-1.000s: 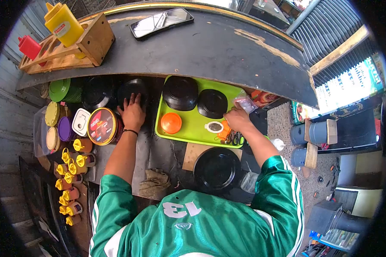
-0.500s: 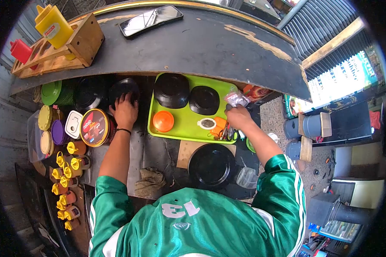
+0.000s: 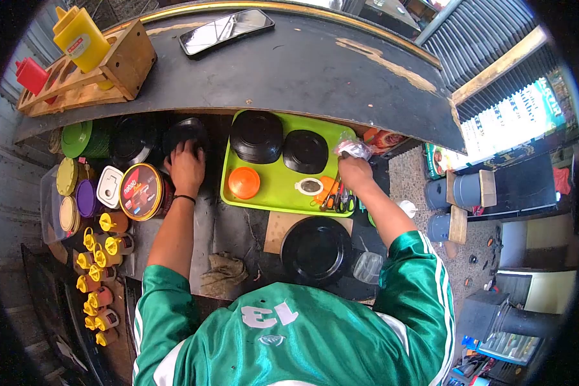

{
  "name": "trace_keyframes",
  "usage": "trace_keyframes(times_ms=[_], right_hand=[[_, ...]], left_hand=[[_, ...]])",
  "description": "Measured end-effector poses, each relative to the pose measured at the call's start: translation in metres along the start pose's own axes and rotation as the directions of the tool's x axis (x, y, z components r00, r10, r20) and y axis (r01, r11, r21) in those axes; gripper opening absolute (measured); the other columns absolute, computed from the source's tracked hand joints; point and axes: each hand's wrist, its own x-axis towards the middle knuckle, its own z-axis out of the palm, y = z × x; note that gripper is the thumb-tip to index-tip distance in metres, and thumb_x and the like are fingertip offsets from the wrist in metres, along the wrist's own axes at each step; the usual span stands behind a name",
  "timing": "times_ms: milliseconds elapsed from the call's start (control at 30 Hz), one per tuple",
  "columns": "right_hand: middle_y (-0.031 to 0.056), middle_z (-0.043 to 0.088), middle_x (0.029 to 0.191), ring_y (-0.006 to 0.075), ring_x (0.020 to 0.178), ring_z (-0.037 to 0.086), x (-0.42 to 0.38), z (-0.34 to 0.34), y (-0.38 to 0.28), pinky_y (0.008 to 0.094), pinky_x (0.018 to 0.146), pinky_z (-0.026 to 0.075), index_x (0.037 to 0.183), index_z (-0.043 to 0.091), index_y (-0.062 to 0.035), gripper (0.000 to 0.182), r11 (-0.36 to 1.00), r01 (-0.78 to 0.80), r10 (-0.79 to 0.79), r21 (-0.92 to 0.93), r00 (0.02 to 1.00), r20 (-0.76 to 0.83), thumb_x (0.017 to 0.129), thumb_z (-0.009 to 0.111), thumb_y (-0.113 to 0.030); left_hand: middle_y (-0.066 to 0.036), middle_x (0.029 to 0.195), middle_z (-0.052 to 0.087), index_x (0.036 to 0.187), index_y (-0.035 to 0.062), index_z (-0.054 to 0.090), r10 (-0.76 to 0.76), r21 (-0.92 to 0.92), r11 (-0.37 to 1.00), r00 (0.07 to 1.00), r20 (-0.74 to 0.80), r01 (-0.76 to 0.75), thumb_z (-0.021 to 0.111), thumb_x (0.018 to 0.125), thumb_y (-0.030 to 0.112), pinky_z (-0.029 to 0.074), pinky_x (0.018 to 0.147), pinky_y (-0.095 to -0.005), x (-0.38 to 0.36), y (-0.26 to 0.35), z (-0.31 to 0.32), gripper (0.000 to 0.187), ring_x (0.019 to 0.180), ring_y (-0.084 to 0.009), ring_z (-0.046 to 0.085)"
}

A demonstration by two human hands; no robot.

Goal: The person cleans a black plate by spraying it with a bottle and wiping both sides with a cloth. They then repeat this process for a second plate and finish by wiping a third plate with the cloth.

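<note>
My left hand (image 3: 187,168) reaches up to a stack of small black plates (image 3: 185,132) under the shelf. Its fingers are apart and rest over the near edge of the stack. My right hand (image 3: 356,174) is at the right edge of a lime-green tray (image 3: 273,186), its fingers closed on a crumpled clear plastic bag (image 3: 354,148); the fingertips are partly hidden. On the tray are stacked black plates (image 3: 256,136), black square plates (image 3: 305,152), an orange bowl (image 3: 244,183), a small white-rimmed oval item (image 3: 309,186) and scissors (image 3: 346,204).
A large black plate (image 3: 316,251), a crumpled cloth (image 3: 224,273) and a clear container (image 3: 367,267) lie nearer my body. Tubs (image 3: 141,191) and yellow-capped jars (image 3: 103,257) crowd the left. Above, the shelf (image 3: 289,71) overhangs, holding a phone (image 3: 227,31) and a bottle rack (image 3: 119,64).
My right hand has moved slightly up and left, further over the plastic bag, whose folds have shifted. My left hand stays at the black plates, its fingers slightly more bent.
</note>
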Motion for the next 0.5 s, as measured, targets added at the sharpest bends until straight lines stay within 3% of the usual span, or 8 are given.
trace_keyframes(times_ms=[67,133,167,233,367,433,467,500], right_hand=[[0.0209,0.075,0.116,0.0378,0.106,0.075,0.001,0.001,0.001,0.0477,0.091,0.061,0.117,0.071,-0.0008,0.027,1.000,0.005,-0.005,-0.004,1.000,0.006,0.095,0.056,-0.007],[0.0203,0.075,0.119,0.0370,0.107,0.075,0.004,0.005,0.004,0.0478,0.091,0.061,0.119,0.070,-0.0017,0.028,1.000,0.027,-0.027,-0.008,1.000,-0.003,0.095,0.057,-0.007],[0.0203,0.075,0.119,0.0370,0.107,0.075,0.004,0.007,0.004,0.0478,0.091,0.061,0.119,0.070,-0.0017,0.028,1.000,0.027,-0.027,-0.007,1.000,-0.001,0.095,0.057,-0.007],[0.0171,0.076,0.117,0.0339,0.104,0.077,0.004,0.004,0.000,0.0465,0.090,0.061,0.114,0.076,-0.0041,0.026,0.999,-0.034,0.035,0.024,0.999,-0.020,0.093,0.065,-0.015],[0.0160,0.076,0.118,0.0332,0.112,0.074,0.002,-0.013,-0.013,0.0457,0.094,0.059,0.115,0.076,-0.0069,0.027,0.997,-0.034,0.032,0.064,0.999,0.034,0.094,0.064,-0.018],[0.0151,0.074,0.122,0.0325,0.124,0.067,0.007,-0.008,-0.022,0.0460,0.103,0.055,0.116,0.075,-0.0086,0.028,0.987,0.138,-0.123,0.086,0.979,-0.164,0.095,0.062,-0.021],[0.0155,0.064,0.140,0.0323,0.141,0.052,0.014,-0.005,-0.030,0.0533,0.114,0.045,0.130,0.070,-0.0115,0.039,0.972,0.175,-0.155,0.159,0.979,-0.130,0.095,0.067,-0.029],[0.0155,0.064,0.140,0.0323,0.141,0.052,0.016,-0.010,-0.040,0.0533,0.114,0.045,0.130,0.070,-0.0115,0.039,0.971,0.177,-0.156,0.162,0.979,-0.134,0.095,0.067,-0.029]], left_hand=[[-0.010,0.133,0.064,0.128,0.0159,0.067,0.000,-0.070,0.998,0.996,-0.090,-0.006,0.066,0.096,0.032,0.038,0.110,-0.0594,0.001,0.008,-0.008,0.036,0.130,-0.0344,0.055],[-0.010,0.114,0.063,0.117,0.0143,0.067,0.023,-0.187,0.978,0.940,-0.341,-0.091,0.068,0.093,0.025,0.040,0.101,-0.0512,0.004,0.024,-0.020,0.027,0.114,-0.0325,0.057],[-0.010,0.114,0.063,0.117,0.0143,0.067,0.023,-0.187,0.978,0.940,-0.339,-0.091,0.068,0.093,0.025,0.040,0.101,-0.0512,0.006,0.032,-0.025,0.027,0.114,-0.0325,0.057],[-0.009,0.107,0.060,0.112,0.0134,0.067,0.019,-0.276,0.947,0.886,-0.463,-0.165,0.068,0.090,0.019,0.040,0.096,-0.0476,0.008,0.042,-0.031,0.023,0.108,-0.0302,0.056],[-0.007,0.105,0.060,0.111,0.0132,0.067,0.058,-0.337,0.914,0.894,-0.443,-0.226,0.067,0.088,0.015,0.039,0.094,-0.0451,0.011,0.047,-0.036,0.023,0.104,-0.0285,0.056],[-0.006,0.103,0.060,0.111,0.0131,0.068,0.092,-0.352,0.895,0.886,-0.454,-0.273,0.067,0.087,0.012,0.040,0.093,-0.0434,0.009,0.048,-0.035,0.025,0.102,-0.0275,0.057],[-0.006,0.103,0.060,0.111,0.0131,0.068,0.096,-0.348,0.896,0.885,-0.456,-0.276,0.067,0.087,0.012,0.040,0.093,-0.0434,0.009,0.050,-0.035,0.025,0.102,-0.0275,0.057],[-0.006,0.102,0.060,0.111,0.0130,0.068,0.096,-0.360,0.888,0.880,-0.465,-0.287,0.067,0.086,0.011,0.040,0.093,-0.0430,0.008,0.053,-0.034,0.024,0.102,-0.0274,0.057]])
